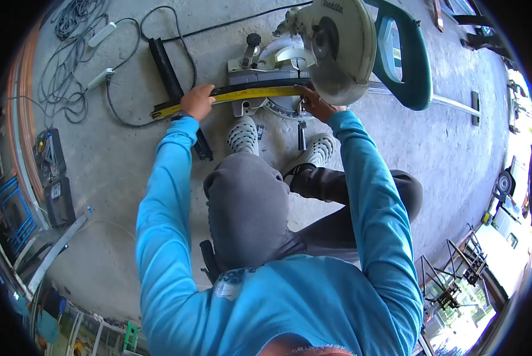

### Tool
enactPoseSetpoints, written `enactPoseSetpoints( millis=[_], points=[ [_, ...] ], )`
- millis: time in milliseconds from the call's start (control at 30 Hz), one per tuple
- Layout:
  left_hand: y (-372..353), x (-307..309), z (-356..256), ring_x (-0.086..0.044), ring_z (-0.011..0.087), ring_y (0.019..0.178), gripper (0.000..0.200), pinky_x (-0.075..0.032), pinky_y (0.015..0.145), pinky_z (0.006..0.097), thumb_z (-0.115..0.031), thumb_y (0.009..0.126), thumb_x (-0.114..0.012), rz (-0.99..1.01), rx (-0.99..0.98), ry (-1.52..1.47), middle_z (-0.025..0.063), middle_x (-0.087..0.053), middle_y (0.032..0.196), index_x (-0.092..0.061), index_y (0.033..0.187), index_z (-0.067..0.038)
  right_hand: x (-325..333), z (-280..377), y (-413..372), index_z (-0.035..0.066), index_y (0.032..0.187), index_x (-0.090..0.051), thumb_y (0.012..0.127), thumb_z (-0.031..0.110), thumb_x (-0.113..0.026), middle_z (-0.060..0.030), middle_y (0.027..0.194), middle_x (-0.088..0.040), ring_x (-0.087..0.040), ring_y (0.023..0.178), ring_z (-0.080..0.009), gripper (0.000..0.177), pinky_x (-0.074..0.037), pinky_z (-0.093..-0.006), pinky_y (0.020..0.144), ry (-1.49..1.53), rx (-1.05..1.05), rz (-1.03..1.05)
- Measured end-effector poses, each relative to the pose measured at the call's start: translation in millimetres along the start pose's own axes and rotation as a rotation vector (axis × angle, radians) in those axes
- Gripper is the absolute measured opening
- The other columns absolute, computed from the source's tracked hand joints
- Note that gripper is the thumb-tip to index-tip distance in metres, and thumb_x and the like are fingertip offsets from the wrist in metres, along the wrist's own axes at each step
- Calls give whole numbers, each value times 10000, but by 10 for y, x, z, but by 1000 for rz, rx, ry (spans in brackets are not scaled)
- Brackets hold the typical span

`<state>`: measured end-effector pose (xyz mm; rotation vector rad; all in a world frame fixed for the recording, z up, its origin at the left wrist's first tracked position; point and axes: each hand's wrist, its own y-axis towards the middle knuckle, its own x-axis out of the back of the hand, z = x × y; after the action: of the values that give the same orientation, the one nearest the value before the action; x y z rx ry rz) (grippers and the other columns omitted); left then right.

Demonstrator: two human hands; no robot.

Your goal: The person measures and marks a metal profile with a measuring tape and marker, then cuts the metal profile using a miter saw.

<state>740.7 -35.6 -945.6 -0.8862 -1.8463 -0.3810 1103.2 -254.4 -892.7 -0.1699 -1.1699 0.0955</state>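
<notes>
A yellow measuring tape is stretched along a dark bar that lies across the base of a miter saw. My left hand is closed around the bar and tape, left of the saw. At the saw base, under the round blade guard, my right hand is closed at the tape's right end. The tape's other end reaches past my left hand. The saw's green handle stands up to the right of my right hand.
A black metal profile lies on the floor beneath the tape's left part. Coiled cables and white power strips are at upper left. An open tool case sits at left. My shoes are just below the saw.
</notes>
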Motion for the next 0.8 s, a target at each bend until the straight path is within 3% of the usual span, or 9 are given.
enactPoseSetpoints(
  millis=[67,200,233,300,333,467,567,667,800],
  points=[
    [-189,341,142,-644,375,1089,324,-524,889,482,-193,876,-715,60,84,2,125,-684,1166,-672,1192,-133,47,30,9,328,1428,-569,895,171,-686,-145,1037,-679,-664,960,-345,568,-539,-453,858,35,-72,79],
    [-541,789,621,-638,392,1073,302,-519,885,487,-160,866,-727,50,222,74,127,-681,1146,-671,1159,-112,10,-113,23,328,1440,-567,910,149,-667,-142,1046,-683,-668,926,-337,568,-541,-445,839,-80,127,-71],
    [-584,881,725,-638,400,1069,316,-517,889,484,-156,860,-735,40,234,104,134,-684,1152,-672,1164,-97,115,-35,47,302,1439,-573,912,162,-672,-147,1028,-684,-669,933,-342,554,-539,-451,840,0,23,70],
    [-634,1044,793,-635,408,1073,332,-514,893,487,-142,854,-743,37,266,148,142,-684,1162,-673,1174,-83,178,146,118,292,1446,-569,900,182,-688,-151,1060,-677,-660,987,-346,570,-528,-456,886,-60,-25,108],
    [-638,1071,790,-636,408,1069,332,-515,892,487,-149,857,-744,43,270,188,141,-684,1157,-673,1174,-82,176,194,133,287,1449,-567,893,191,-696,-153,1076,-674,-656,1014,-348,579,-523,-459,908,-92,-56,129],
    [-481,1001,600,-638,404,1048,325,-516,875,491,-201,869,-747,2,185,165,135,-682,1116,-671,1156,-69,-379,-149,178,293,1453,-567,875,213,-710,-166,1188,-643,-628,1104,-362,600,-491,-467,986,-163,168,-248],
    [-414,872,473,-639,399,1030,334,-517,851,487,-261,882,-745,-33,153,82,135,-679,1084,-669,1137,-60,-489,-249,168,288,1450,-573,862,217,-716,-172,1296,-593,-590,1177,-375,609,-459,-481,1041,-96,147,-230],
    [-409,804,516,-640,397,1023,343,-517,837,475,-303,895,-736,6,149,93,137,-679,1079,-672,1129,-61,-95,28,159,266,1443,-582,862,209,-714,-185,1327,-575,-575,1200,-385,599,-459,-487,1042,-74,32,29],
    [-648,767,839,-640,401,1012,336,-518,836,463,-314,900,-732,-7,154,128,140,-682,1067,-683,1124,-67,-160,241,237,247,1457,-564,863,199,-705,-153,1294,-562,-538,1216,-397,613,-476,-492,1022,-30,152,-7]
  ],
)
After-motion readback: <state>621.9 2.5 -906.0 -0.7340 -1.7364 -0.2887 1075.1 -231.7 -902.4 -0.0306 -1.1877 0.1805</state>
